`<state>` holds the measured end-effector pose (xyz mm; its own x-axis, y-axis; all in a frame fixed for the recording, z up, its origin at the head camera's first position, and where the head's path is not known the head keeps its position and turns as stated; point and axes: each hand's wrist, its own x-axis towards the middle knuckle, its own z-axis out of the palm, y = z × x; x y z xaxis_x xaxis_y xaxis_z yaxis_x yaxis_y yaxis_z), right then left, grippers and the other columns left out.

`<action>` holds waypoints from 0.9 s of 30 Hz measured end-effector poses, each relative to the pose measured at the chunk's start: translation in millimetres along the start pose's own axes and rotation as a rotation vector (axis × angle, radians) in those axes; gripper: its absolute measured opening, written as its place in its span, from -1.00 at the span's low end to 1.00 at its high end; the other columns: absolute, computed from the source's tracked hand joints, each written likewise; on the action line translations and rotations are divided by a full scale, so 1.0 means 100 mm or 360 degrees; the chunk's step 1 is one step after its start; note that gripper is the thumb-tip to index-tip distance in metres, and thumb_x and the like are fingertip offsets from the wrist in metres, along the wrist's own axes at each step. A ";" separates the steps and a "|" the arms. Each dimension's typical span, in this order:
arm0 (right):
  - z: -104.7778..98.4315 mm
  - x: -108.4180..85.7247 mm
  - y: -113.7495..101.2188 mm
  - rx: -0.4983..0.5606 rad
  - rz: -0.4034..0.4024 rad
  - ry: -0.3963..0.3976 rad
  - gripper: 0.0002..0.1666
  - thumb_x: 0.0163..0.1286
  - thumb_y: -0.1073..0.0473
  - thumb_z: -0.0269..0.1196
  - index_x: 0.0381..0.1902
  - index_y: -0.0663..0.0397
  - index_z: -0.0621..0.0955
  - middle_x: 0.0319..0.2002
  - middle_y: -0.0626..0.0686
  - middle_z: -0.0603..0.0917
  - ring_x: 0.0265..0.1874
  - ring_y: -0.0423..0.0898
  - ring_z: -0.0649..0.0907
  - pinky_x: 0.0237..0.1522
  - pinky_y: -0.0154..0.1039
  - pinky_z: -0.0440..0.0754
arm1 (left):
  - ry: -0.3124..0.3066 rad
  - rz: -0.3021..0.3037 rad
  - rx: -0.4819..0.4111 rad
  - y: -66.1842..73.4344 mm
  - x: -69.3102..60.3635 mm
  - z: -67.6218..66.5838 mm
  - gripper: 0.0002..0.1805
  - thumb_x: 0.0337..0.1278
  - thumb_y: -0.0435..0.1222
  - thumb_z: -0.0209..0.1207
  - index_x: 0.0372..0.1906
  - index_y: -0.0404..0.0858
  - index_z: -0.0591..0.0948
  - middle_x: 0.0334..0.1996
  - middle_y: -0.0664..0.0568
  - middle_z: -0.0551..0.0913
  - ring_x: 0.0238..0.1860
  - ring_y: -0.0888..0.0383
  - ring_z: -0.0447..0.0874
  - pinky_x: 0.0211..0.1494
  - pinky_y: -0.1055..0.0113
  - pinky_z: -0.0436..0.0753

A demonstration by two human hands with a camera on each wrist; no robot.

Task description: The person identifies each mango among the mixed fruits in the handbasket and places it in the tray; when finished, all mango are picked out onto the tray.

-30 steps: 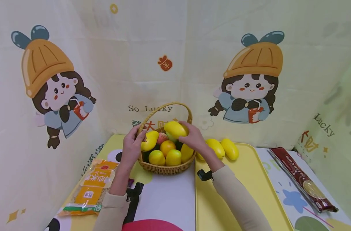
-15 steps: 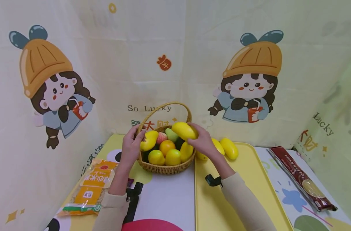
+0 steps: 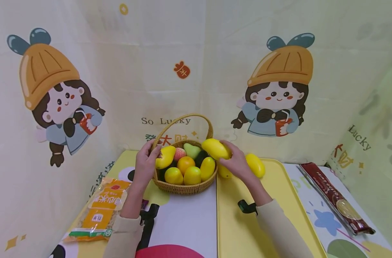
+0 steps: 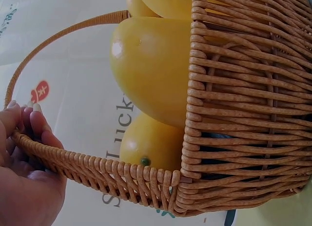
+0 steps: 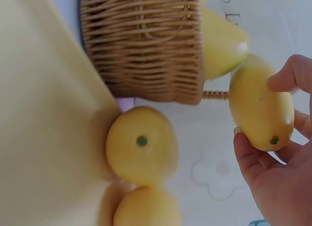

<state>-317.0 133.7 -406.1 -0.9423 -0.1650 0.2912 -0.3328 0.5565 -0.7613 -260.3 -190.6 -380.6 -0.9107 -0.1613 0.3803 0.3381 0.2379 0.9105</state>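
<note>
Mango (image 3: 216, 149) in the grip of a person's right hand (image 3: 236, 159), pinched between thumb and fingers, hangs above the right rim of a wicker basket (image 3: 183, 189) heaped with fruit. The left hand (image 3: 145, 161) is curled around the basket's handle (image 4: 107, 174), on its left side.

A bare-handed pinch on so smooth and rounded a skin looks like the weak point: should the fruit clip the rim or the handle's right foot, it could twist out and drop. On the yellow tray (image 3: 289, 200) to the right, a stemmed mango (image 5: 141, 145) lies just beside the basket, with a second mango (image 5: 146, 206) next to it; a fall there could send both rolling.

Inside the basket, a rim-side mango (image 5: 224, 45) bulges above the wicker near the held one; whether the two touch cannot be told. A brush between them might tip it out, or unsettle the orange (image 3: 185, 165), peach (image 3: 179, 154) and green pear (image 3: 192, 150) piled nearby.

The left hand carries its own risk: an uneven upward pull on the handle would likely tilt the loaded basket on the desk (image 3: 183, 225) and spill fruit toward the tray.
</note>
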 end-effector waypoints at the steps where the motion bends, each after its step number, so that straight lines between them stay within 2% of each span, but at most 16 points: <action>1: -0.01 -0.01 0.02 -0.0002 0.0000 0.0010 -0.15 0.13 0.14 0.31 0.42 -0.32 0.37 0.39 -0.06 0.44 0.16 0.03 0.49 0.17 0.04 0.50 | 0.0001 0.0004 -0.0003 0.00 0.00 0.00 -0.64 0.46 -0.06 0.06 0.18 -0.15 0.53 -0.28 -0.04 0.50 -0.25 0.10 0.52 -0.13 0.33 0.65; 8: -0.10 -0.11 0.16 -0.0028 -0.0009 0.0057 -0.17 0.14 0.19 0.32 0.41 -0.18 0.40 0.37 0.02 0.48 0.15 0.05 0.53 0.12 -0.03 0.51 | -0.0002 0.0011 0.0004 -0.01 0.01 -0.01 -0.58 0.43 0.01 0.06 0.18 -0.16 0.53 -0.28 -0.07 0.50 -0.25 0.09 0.51 -0.13 0.33 0.65; 16: -0.24 -0.18 0.30 -0.0060 0.0048 0.0135 -0.18 0.14 0.19 0.35 0.40 -0.21 0.41 0.28 0.05 0.55 -0.07 0.05 0.55 -0.09 -0.14 0.52 | 0.0011 0.0032 0.0003 -0.01 0.02 0.00 -0.53 0.43 0.01 0.07 0.20 -0.21 0.53 -0.29 -0.04 0.51 -0.25 0.10 0.51 -0.12 0.34 0.65; 21: -0.36 -0.23 0.43 -0.0032 0.0092 0.0186 -0.21 0.17 0.18 0.34 0.40 -0.16 0.41 0.25 0.12 0.54 -0.06 0.07 0.54 -0.10 -0.16 0.55 | 0.0007 0.0034 0.0002 -0.01 0.01 0.01 -0.56 0.43 0.00 0.07 0.20 -0.19 0.53 -0.29 -0.03 0.51 -0.26 0.11 0.51 -0.13 0.32 0.65; 27: -0.52 -0.29 0.57 -0.0040 0.0175 0.0224 -0.20 0.24 0.15 0.31 0.44 -0.15 0.35 0.31 0.14 0.49 0.02 0.10 0.52 -0.05 -0.14 0.54 | 0.0009 0.0034 0.0024 -0.01 0.01 0.01 -0.58 0.45 -0.01 0.06 0.20 -0.16 0.53 -0.29 -0.02 0.50 -0.26 0.12 0.50 -0.14 0.34 0.63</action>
<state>-306.4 212.5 -428.0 -0.9580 0.0127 0.2864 -0.2250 0.5854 -0.7789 -261.8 -190.2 -380.9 -0.9020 -0.1613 0.4005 0.3537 0.2559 0.8997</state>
